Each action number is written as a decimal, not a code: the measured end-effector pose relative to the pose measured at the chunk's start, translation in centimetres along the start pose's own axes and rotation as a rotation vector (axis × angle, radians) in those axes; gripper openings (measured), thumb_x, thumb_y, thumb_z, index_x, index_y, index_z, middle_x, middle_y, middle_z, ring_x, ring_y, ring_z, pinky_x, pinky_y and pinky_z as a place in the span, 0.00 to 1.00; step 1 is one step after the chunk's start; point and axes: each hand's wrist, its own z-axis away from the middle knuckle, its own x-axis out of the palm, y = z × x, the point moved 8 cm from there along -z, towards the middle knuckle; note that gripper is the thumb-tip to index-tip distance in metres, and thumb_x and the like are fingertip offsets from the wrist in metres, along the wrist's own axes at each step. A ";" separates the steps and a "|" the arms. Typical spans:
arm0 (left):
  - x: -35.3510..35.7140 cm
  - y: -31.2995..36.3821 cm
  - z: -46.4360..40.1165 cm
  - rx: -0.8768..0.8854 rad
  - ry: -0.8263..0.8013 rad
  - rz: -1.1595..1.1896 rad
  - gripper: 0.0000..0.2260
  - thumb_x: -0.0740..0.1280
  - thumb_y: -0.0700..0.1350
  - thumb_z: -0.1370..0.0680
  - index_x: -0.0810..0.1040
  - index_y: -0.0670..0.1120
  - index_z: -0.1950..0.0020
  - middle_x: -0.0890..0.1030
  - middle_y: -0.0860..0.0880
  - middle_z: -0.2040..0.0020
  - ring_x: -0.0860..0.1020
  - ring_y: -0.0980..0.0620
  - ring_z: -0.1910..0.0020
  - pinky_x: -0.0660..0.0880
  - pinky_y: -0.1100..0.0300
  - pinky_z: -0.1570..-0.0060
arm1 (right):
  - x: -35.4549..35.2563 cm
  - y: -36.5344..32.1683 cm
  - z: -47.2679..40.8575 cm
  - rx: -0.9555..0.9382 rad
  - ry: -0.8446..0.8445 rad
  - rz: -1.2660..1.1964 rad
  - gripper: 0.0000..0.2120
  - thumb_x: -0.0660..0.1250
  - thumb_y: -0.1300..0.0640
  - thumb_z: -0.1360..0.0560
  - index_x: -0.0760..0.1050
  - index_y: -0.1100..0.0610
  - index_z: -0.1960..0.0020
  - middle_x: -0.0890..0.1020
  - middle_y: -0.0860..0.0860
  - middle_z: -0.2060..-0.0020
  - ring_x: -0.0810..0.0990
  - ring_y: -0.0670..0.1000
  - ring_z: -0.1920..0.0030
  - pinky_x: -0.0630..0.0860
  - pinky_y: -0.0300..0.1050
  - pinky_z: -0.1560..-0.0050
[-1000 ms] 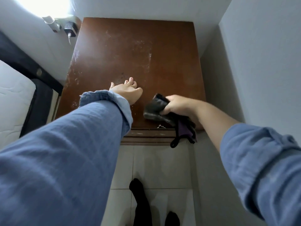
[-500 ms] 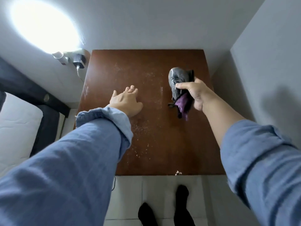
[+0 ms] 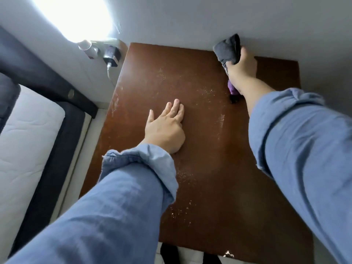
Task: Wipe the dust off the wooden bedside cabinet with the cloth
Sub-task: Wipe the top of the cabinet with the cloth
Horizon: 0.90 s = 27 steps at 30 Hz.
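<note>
The wooden bedside cabinet [image 3: 209, 159] fills the middle of the view, its dark brown top streaked with pale dust and crumbs. My right hand [image 3: 242, 67] grips a dark grey cloth [image 3: 227, 50] with a purple part hanging below the wrist, held at the cabinet's far edge against the back wall. My left hand [image 3: 165, 128] lies flat on the top near the middle left, fingers spread slightly, holding nothing. Both arms wear blue sleeves.
A wall socket with a black charger [image 3: 111, 57] and white cable sits left of the cabinet's far corner, under a bright lamp glare. A bed with a white mattress [image 3: 24, 141] stands at the left. A white wall [image 3: 327, 54] closes the right side.
My right hand has carried the cloth from the cabinet's near edge across the top to the far edge by the wall. My left hand has stayed flat on the top.
</note>
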 end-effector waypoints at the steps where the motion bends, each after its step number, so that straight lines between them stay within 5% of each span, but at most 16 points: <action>1: 0.0 0.0 0.0 -0.006 -0.001 -0.001 0.26 0.48 0.45 0.19 0.44 0.50 0.22 0.41 0.55 0.21 0.42 0.54 0.23 0.40 0.42 0.28 | 0.7 -0.2 -0.3 -0.023 -0.012 0.061 0.18 0.60 0.56 0.25 0.70 0.56 0.36 0.75 0.56 0.37 0.73 0.58 0.36 0.69 0.47 0.38; 6: -0.2 0.0 0.0 -0.029 -0.006 -0.010 0.27 0.49 0.44 0.20 0.44 0.51 0.22 0.40 0.55 0.21 0.41 0.54 0.23 0.39 0.40 0.28 | 2.2 -0.2 0.0 -0.055 -0.152 0.157 0.16 0.60 0.54 0.31 0.73 0.51 0.43 0.79 0.59 0.44 0.78 0.62 0.44 0.75 0.52 0.43; 10: -0.5 -0.2 -0.4 -0.025 -0.057 -0.044 0.26 0.49 0.45 0.19 0.45 0.50 0.22 0.41 0.54 0.21 0.43 0.53 0.22 0.40 0.37 0.29 | 2.0 1.6 7.1 -0.038 -0.246 0.191 0.26 0.61 0.58 0.28 0.68 0.43 0.32 0.73 0.59 0.39 0.74 0.63 0.40 0.70 0.49 0.34; 15: -1.2 0.2 -0.2 -0.044 -0.160 -0.080 0.27 0.51 0.43 0.19 0.45 0.49 0.22 0.41 0.52 0.21 0.44 0.51 0.22 0.41 0.34 0.29 | 0.7 3.2 19.4 -0.048 -0.390 0.172 0.26 0.62 0.61 0.29 0.71 0.41 0.34 0.72 0.56 0.49 0.75 0.64 0.45 0.69 0.47 0.37; 27: -1.2 0.3 3.7 -0.043 -0.034 -0.169 0.28 0.51 0.42 0.22 0.47 0.46 0.22 0.45 0.50 0.21 0.44 0.54 0.22 0.36 0.43 0.27 | -0.2 4.8 25.4 -0.058 -0.341 0.102 0.23 0.62 0.61 0.29 0.74 0.40 0.39 0.72 0.54 0.54 0.76 0.63 0.48 0.69 0.45 0.40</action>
